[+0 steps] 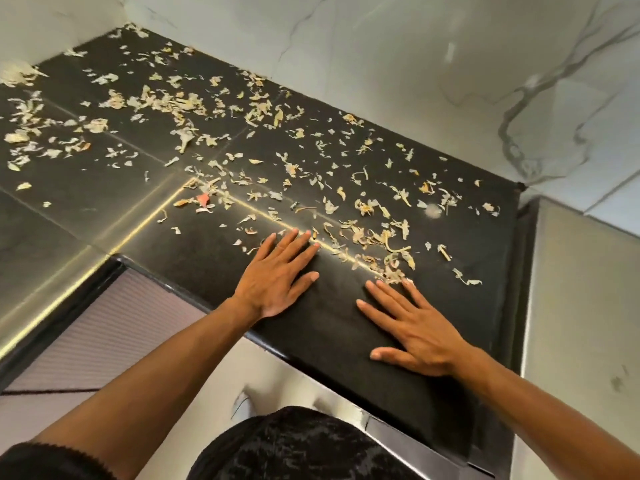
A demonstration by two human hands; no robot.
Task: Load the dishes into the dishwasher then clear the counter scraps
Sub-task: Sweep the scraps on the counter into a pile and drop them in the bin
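Head view shows the left hand (pixel 277 275) and right hand (pixel 414 327) flat, fingers straight, holding nothing, on the black counter (pixel 104 188). Dry peel scraps (pixel 374 237) lie just beyond the fingertips. A quick sweep could push light flakes over the counter edge.

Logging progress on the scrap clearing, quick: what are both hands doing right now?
Left hand: open, flat on the counter, fingertips at the scraps, holding nothing.
Right hand: open, flat on the counter, holding nothing.
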